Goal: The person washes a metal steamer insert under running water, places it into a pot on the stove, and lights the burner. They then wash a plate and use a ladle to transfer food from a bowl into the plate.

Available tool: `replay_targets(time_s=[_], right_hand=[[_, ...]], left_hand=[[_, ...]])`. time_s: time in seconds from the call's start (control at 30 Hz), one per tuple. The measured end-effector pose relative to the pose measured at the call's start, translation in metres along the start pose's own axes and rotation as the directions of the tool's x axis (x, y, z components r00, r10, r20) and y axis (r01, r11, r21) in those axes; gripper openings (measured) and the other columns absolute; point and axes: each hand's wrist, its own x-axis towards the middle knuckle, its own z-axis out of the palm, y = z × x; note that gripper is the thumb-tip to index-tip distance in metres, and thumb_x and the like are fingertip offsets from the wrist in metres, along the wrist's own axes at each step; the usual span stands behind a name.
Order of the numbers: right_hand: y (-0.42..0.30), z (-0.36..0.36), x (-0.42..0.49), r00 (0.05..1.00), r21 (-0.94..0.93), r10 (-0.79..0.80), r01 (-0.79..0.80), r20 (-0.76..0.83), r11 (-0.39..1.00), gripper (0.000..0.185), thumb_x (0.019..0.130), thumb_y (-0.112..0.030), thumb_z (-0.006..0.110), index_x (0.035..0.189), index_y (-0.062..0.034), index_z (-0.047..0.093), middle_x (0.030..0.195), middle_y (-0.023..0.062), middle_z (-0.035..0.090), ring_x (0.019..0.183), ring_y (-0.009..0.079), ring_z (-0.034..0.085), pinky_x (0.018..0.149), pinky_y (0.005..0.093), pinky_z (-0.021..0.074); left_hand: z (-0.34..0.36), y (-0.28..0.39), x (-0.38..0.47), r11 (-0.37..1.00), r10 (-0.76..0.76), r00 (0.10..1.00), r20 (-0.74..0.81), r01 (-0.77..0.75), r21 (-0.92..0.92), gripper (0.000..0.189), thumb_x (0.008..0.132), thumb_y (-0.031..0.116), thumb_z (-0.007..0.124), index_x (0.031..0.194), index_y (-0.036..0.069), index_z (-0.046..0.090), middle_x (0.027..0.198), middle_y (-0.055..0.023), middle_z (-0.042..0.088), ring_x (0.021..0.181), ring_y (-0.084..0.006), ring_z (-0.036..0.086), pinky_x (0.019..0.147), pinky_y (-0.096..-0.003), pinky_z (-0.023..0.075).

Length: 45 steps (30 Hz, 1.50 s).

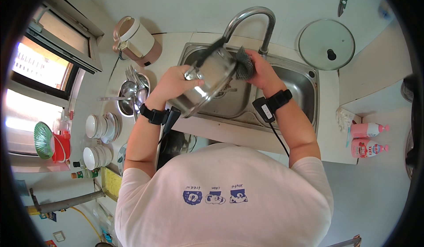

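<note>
A shiny metal pot [209, 85] is tilted above the left basin of a stainless-steel sink [239, 125]. My left hand [176, 82] grips its side, thumb lying across the outer wall. The pot's black handle [212, 51] points up towards the tap [249, 12]. In my right hand [264, 72] is a dark grey scouring pad [244, 65], held against or very close to the pot's right side; exact contact is hard to tell. The right basin [293, 84] lies beneath my right forearm.
Left on the counter are an electric kettle [138, 41], a metal bowl of cutlery and ladles [126, 107], and stacked white bowls [96, 157]. A glass lid [323, 45] leans against the back wall. Two pink pump bottles [364, 130] stand right. An open window [49, 61] is left.
</note>
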Motion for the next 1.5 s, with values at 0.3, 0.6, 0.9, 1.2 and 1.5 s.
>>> replay_targets(time_s=[0.3,0.6,0.9,1.2,1.5], right_hand=[[0.077,-0.041,0.002,0.948,-0.245,0.281,-0.311,-0.151,0.918,0.038,0.087,-0.044,0.059,0.1,-0.009,0.063,0.095,0.0059,0.066,0.08,0.0202,0.062,0.068,0.0356,0.0515],[0.101,-0.029,-0.016,0.987,-0.082,0.065,-0.078,-0.15,0.994,0.024,0.078,-0.02,0.058,0.096,-0.0047,0.057,0.086,0.007,0.061,0.076,0.0194,0.059,0.063,0.0357,0.0519],[0.124,-0.046,0.003,0.967,-0.052,0.101,-0.116,-0.232,0.992,0.02,0.08,-0.017,0.055,0.096,-0.0057,0.055,0.091,0.0096,0.061,0.08,0.0219,0.059,0.068,0.0367,0.0529],[0.125,-0.05,0.008,0.992,-0.002,-0.102,0.103,-0.077,0.995,0.03,0.089,-0.021,0.059,0.114,-0.008,0.049,0.107,0.0086,0.056,0.093,0.0203,0.059,0.077,0.0368,0.0504],[0.096,-0.049,0.015,0.887,-0.63,-0.443,0.271,-0.13,0.728,0.036,0.093,-0.027,0.057,0.126,-0.0131,0.054,0.109,0.0067,0.06,0.107,0.0252,0.055,0.091,0.0399,0.044]], left_hand=[[0.033,0.005,-0.011,0.656,0.334,0.82,0.465,-0.557,0.51,0.034,0.073,0.039,0.07,0.073,0.006,0.059,0.072,-0.0121,0.061,0.072,-0.0358,0.06,0.062,-0.0449,0.0454],[0.03,-0.064,-0.042,0.95,0.313,0.653,-0.69,-0.196,0.245,0.067,0.08,0.043,0.068,0.136,0.014,0.045,0.128,-0.0103,0.052,0.124,-0.0252,0.046,0.106,-0.0442,0.0313],[0.047,-0.102,-0.039,0.415,-0.377,0.926,0.009,0.178,-0.892,0.082,0.092,0.058,0.042,0.151,0.022,-0.003,0.149,-0.0121,0.027,0.133,-0.0298,0.033,0.091,-0.0497,0.0427],[0.043,-0.065,-0.031,0.41,-0.479,0.847,-0.23,-0.016,-0.912,0.093,0.082,0.022,0.055,0.15,0.017,-0.008,0.141,-0.0164,0.032,0.12,-0.0276,0.044,0.091,-0.0417,0.0438],[0.037,-0.062,-0.02,0.762,-0.301,0.715,-0.631,-0.218,-0.61,0.093,0.071,0.003,0.06,0.148,0.009,0.007,0.1,-0.0107,0.053,0.08,-0.0146,0.052,0.071,-0.027,0.0439]])
